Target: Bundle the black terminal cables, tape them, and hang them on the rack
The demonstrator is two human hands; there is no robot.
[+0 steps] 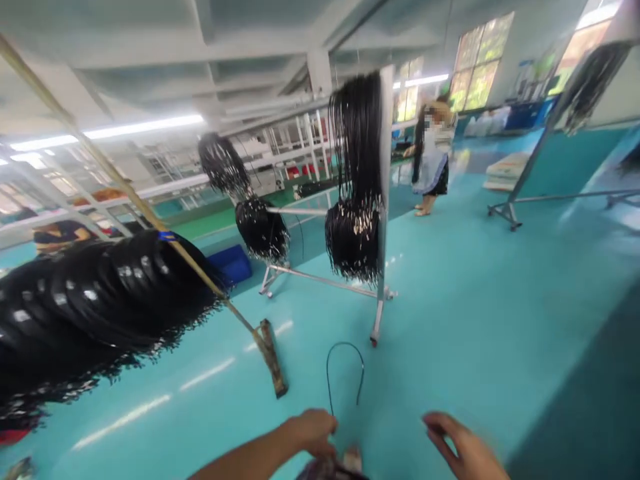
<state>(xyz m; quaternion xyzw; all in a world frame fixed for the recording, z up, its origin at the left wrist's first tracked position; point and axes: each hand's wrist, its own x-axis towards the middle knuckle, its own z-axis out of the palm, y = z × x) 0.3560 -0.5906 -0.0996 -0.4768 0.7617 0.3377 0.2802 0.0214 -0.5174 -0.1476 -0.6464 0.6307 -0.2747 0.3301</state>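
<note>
My left hand (316, 430) is closed at the bottom centre, gripping one end of a thin black cable (345, 344). The cable arches up from the fingers, and its other end hangs down over the turquoise floor. Off to the right, my right hand (463, 443) has nothing in it. Its fingers are curved, with a gap between thumb and fingers, and it is slightly blurred. My shoe shows partly below, between the two hands.
Black cable bundles (353, 147) hang on a wheeled metal rack (385, 200) ahead. A large cable row (100, 300) fills the left, beside a tan pole (200, 273) with a brown foot (273, 360). A person (434, 153) stands farther back. Another rack (530, 160) is at right.
</note>
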